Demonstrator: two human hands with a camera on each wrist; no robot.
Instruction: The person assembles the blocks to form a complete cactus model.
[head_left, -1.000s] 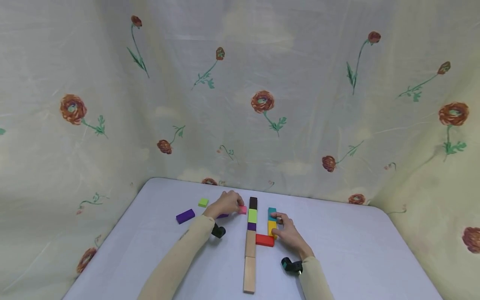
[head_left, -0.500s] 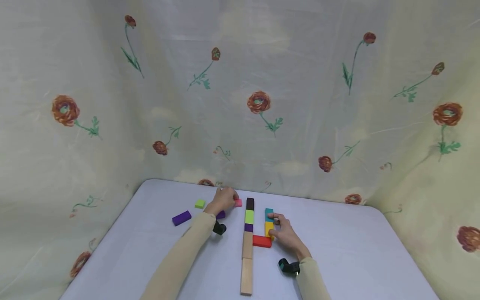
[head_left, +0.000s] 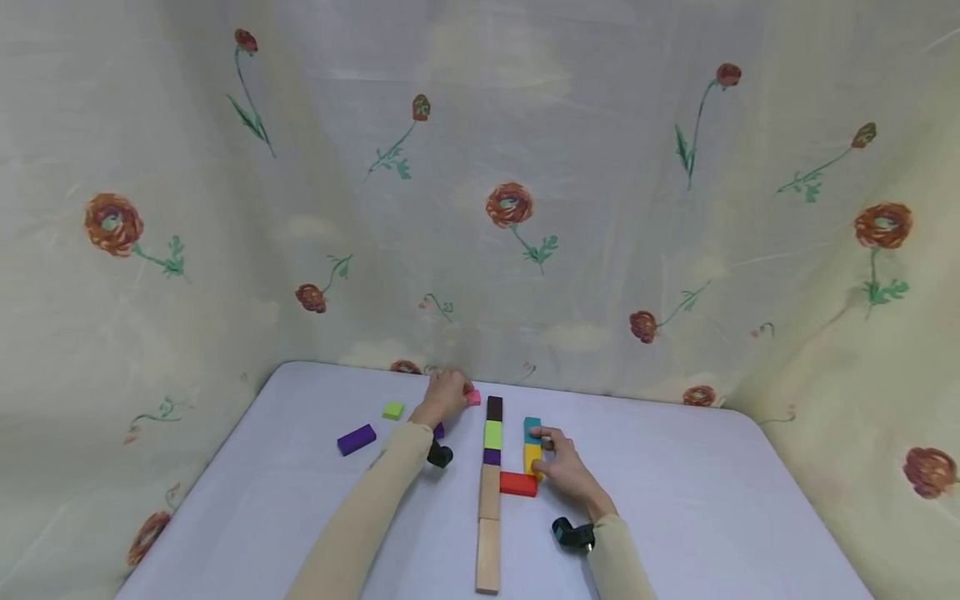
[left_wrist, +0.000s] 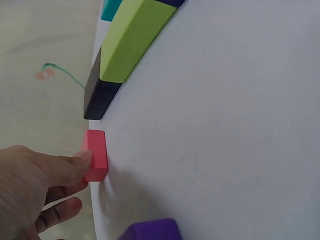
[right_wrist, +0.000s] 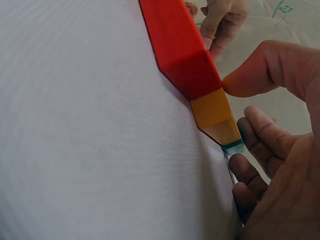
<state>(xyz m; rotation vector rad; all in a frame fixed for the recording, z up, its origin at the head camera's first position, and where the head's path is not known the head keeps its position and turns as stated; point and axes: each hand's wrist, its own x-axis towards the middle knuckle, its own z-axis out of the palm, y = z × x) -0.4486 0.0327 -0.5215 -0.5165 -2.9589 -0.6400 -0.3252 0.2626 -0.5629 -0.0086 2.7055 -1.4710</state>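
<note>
My left hand (head_left: pixel 446 397) pinches a small pink block (left_wrist: pixel 99 150) between thumb and fingers, close over the back of the table. It stands to the left of a column made of a black block (head_left: pixel 495 408), a lime green block (head_left: pixel 492 434), a purple block (head_left: pixel 492 457) and two plain wooden blocks (head_left: pixel 489 492). My right hand (head_left: pixel 567 470) rests at a second row, its thumb at the yellow block (right_wrist: pixel 212 109) and its fingers at the teal block (head_left: pixel 532 428). A red block (head_left: pixel 518 483) lies crosswise between the column and the yellow block.
Loose on the left are a purple block (head_left: pixel 356 439) and a small lime green block (head_left: pixel 393 410). Another purple block (left_wrist: pixel 152 231) lies partly hidden by the left wrist. A flowered cloth (head_left: pixel 570 250) hangs behind the white table (head_left: pixel 690 492).
My left hand has shifted the pink block farther back, to about level with the black block's far end. My right hand keeps its place at the yellow and teal blocks. The head view has turned slightly right.
</note>
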